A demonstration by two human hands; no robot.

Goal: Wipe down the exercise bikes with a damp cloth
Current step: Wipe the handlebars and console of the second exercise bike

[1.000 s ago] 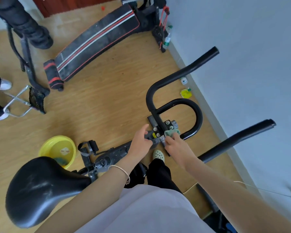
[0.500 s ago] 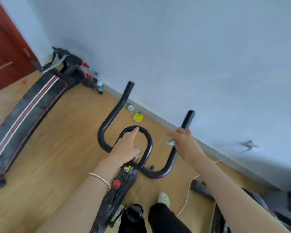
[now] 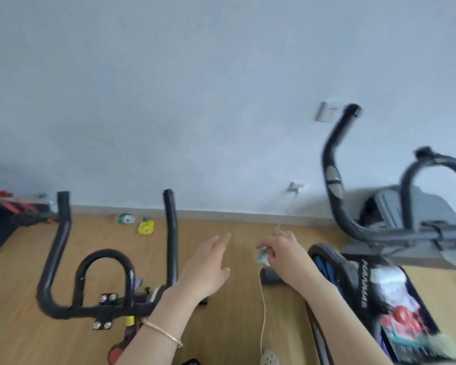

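The first exercise bike's black handlebars [image 3: 63, 272] stand at lower left, their two prongs pointing toward the wall. My left hand [image 3: 208, 267] hovers open in mid-air to the right of them, touching nothing. Further right, my right hand [image 3: 284, 251] pinches a small pale-green damp cloth [image 3: 261, 255] between its fingertips. A second exercise bike [image 3: 374, 293] with a black flywheel cover and curved grey-black handlebars [image 3: 334, 180] fills the right side, just beyond my right hand.
A grey-blue wall [image 3: 195, 88] runs across the back above a wooden floor [image 3: 237, 312]. Small green and yellow items [image 3: 146, 227] lie by the skirting. A folded black bench [image 3: 3, 217] sits at far left. A white cord [image 3: 262, 312] hangs from the wall down to the floor between the bikes.
My view has swung right, from the first bike toward the second. My left hand has left the handlebar centre and my right hand has carried the cloth off the right prong.
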